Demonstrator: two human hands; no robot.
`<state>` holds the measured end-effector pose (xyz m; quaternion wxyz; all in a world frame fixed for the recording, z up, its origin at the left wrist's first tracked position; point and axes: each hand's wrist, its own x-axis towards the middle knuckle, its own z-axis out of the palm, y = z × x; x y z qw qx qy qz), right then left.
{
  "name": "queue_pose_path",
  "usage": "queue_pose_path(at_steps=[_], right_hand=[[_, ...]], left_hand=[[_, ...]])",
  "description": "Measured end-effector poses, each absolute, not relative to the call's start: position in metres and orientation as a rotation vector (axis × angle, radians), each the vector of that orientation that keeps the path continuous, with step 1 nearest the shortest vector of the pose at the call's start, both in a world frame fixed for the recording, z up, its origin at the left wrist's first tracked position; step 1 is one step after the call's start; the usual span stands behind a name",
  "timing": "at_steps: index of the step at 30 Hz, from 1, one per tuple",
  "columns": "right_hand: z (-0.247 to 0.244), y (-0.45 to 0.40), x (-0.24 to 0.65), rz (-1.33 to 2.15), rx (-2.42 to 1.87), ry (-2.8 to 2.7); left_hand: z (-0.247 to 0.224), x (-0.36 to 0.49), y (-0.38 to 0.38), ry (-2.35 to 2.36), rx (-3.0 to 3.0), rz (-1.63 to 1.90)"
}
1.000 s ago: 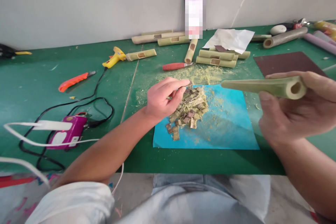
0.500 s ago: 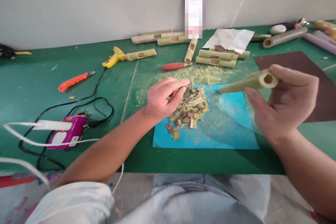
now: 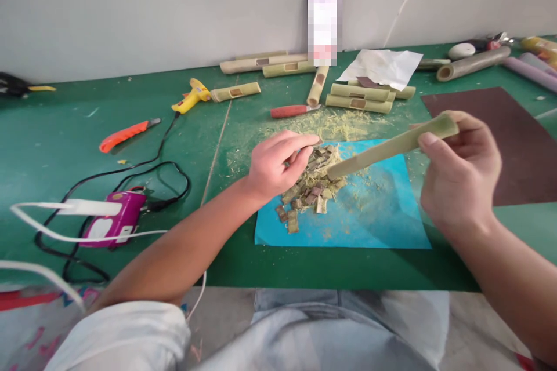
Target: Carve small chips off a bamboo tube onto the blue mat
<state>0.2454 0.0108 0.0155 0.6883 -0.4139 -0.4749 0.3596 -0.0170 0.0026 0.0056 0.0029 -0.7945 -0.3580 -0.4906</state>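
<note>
My right hand [image 3: 463,174] is closed around one end of a pale green bamboo tube [image 3: 378,152]. The tube slants down to the left, and its far end overlaps the right side of a heap of bamboo chips and shavings [image 3: 319,191]. Above the heap's upper left, my left hand [image 3: 282,162] pinches a small brown piece [image 3: 318,142] between thumb and forefinger; most of that piece is hidden. Under the heap lies a blue sheet [image 3: 374,220].
Behind are a red-handled knife [image 3: 289,111], several notched bamboo tubes [image 3: 359,103], white paper [image 3: 385,66] and a phone [image 3: 322,23] against the wall. To the left lie an orange cutter [image 3: 126,136], a yellow glue gun [image 3: 189,98] and a purple power strip [image 3: 115,220] with cords. A brown sheet [image 3: 491,145] lies right.
My right hand has moved left and turned the bamboo tube, bringing its far end from the blue sheet's right side to the heap. My left hand has shifted slightly right, still pinching.
</note>
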Motion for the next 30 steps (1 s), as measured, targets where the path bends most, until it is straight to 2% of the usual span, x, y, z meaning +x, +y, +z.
queue_pose_path(at_steps=[4,9,18,24,28,30], right_hand=[[0.011,0.011,0.243,1.238,-1.034,-0.980],[0.002,0.013,0.242,1.395,-1.092,-0.968],[0.006,0.007,0.240,1.434,-1.098,-0.890],[0.005,0.006,0.239,1.409,-1.112,-0.957],[0.005,0.011,0.247,1.387,-1.337,-1.342],[0.005,0.013,0.251,1.199,-1.519,-1.709]], left_hand=[[0.005,-0.016,0.002,-1.172,-2.565,-1.480],[0.010,-0.014,0.002,-1.289,-2.718,-1.447],[0.011,-0.020,0.007,-1.443,-2.488,-1.490],[0.007,-0.032,0.016,-1.370,-2.589,-1.456],[0.006,-0.039,0.022,-1.442,-2.621,-1.528],[0.004,-0.040,0.025,-1.459,-2.647,-1.571]])
